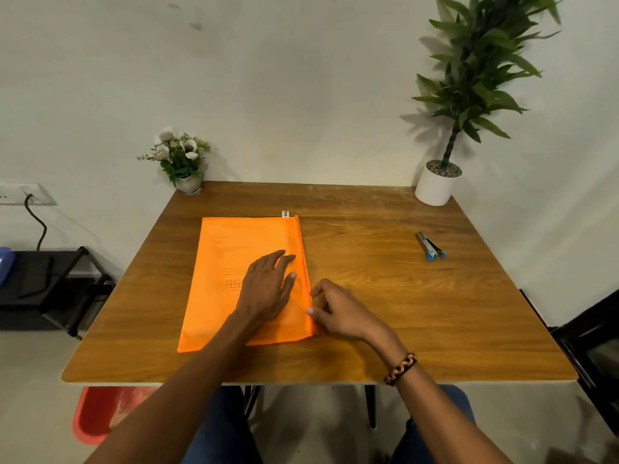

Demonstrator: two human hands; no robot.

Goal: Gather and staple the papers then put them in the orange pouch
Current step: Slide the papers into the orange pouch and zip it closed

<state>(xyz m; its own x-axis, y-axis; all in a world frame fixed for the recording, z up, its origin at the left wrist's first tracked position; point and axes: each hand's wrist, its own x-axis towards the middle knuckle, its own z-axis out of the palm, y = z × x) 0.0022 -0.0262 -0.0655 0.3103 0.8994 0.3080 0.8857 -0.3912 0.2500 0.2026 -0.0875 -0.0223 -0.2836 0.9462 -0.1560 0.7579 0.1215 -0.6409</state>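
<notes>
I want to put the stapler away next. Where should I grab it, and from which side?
Grip the stapler across its narrow grey body, coming from above. It lies flat on the table with its long axis running away from you, blue end nearer, and open space on both long sides, so probably thumb and fingers fit there.

Head cam, looks fwd & down at table (368, 346), close range.

It looked like a small office: a wooden desk (368, 329), a stapler (431, 246), potted plants (469, 95), a wall socket (23, 194).
</notes>
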